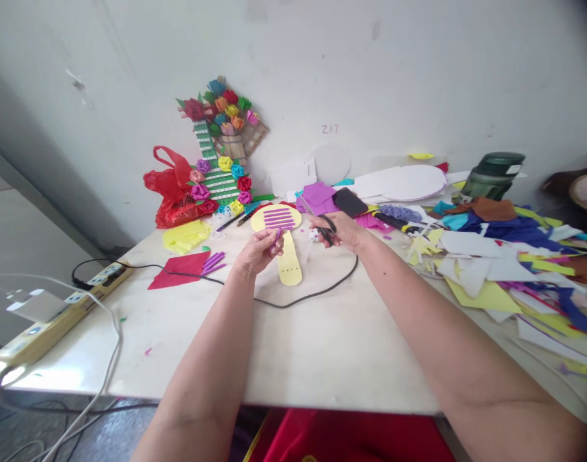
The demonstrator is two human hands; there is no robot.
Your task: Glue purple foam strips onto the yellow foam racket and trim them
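My left hand (259, 251) pinches a small purple paper roll (276, 240) over the table. Scissors with black handles (327, 228) are gripped in my right hand (339, 232), their blades pointing up and left. Between and beyond both hands lies a pale yellow cutout (290, 266) with a rounded head and a long stem. Several purple strips (278, 217) lie in rows across its head, and a line of small dark marks crosses the stem's lower part. More purple paper rolls (213, 262) rest left of my left hand, beside a red sheet (178, 269).
A black cable (293, 304) curves across the table below the cutout. A power strip (57, 314) sits along the left edge. Paper scraps (485, 263) pile up on the right, near a dark green bottle (494, 176). A flower-decorated craft (222, 183) leans against the wall.
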